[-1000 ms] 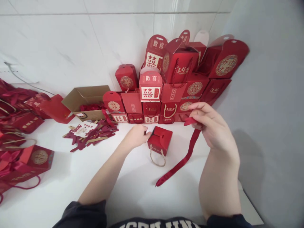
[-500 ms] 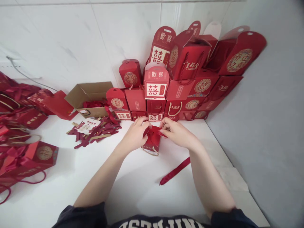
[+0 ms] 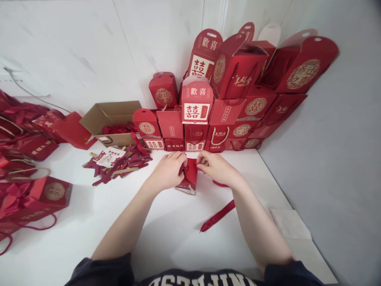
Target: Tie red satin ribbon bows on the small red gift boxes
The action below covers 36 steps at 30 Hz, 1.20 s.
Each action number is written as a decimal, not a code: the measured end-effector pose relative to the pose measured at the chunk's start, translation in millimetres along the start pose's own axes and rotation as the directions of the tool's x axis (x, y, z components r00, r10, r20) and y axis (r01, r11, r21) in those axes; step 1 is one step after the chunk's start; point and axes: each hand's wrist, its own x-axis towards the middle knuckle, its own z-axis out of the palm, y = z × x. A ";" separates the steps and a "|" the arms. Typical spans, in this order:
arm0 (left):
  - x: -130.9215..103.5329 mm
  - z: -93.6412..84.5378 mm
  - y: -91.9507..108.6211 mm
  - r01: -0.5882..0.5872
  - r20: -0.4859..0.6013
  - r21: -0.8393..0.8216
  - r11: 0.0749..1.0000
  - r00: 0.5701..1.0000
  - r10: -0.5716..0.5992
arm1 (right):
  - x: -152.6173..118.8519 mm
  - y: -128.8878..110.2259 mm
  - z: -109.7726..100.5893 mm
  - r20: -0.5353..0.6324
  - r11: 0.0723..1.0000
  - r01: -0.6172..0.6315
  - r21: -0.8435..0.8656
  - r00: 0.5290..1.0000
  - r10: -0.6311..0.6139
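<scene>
A small red gift box with a beige rope handle sits on the white table between my hands. My left hand is closed around its left side and top flap, thumb against the near side; some fingertips are hidden. At the box's upper right, my right hand pinches what looks like the red ribbon, though little of it shows between the fingers. Part of a dark red ribbon lies on the table, running under my right forearm. A short red curve shows beneath the wrist.
Stacked red gift boxes stand against the wall just beyond my hands. To the left are an open cardboard box with red ribbons inside and a pile of dark red strips with a card. Ribbon-tied boxes crowd the far left.
My right hand has moved slightly left, close against the box. The box has shifted a little left and turned, and a red curve now shows under my right wrist.
</scene>
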 end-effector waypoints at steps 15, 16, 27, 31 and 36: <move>0.5 -1.8 -4.7 0.026 0.000 -0.035 0.999 1.000 -0.026 | 0.5 -6.8 1.8 0.011 0.970 0.068 0.234 0.997 -0.073; 0.9 -1.1 -5.2 0.019 0.003 -0.042 0.999 1.000 -0.019 | 0.4 -7.4 1.6 0.009 0.959 0.074 0.274 0.997 -0.079; 3.4 -0.5 -8.4 -0.038 -0.009 -0.187 0.982 0.999 0.037 | 0.3 -1.3 4.2 -0.001 0.997 -0.016 0.070 1.000 0.016; 4.4 -0.6 -8.2 -0.052 -0.019 -0.242 0.969 0.999 0.049 | -1.1 -5.4 2.3 0.017 0.998 -0.005 0.062 1.000 0.004; 5.5 -1.4 -6.8 -0.059 -0.017 -0.305 0.951 0.998 0.057 | -2.9 -5.0 -1.0 0.048 0.998 0.000 0.070 0.999 -0.003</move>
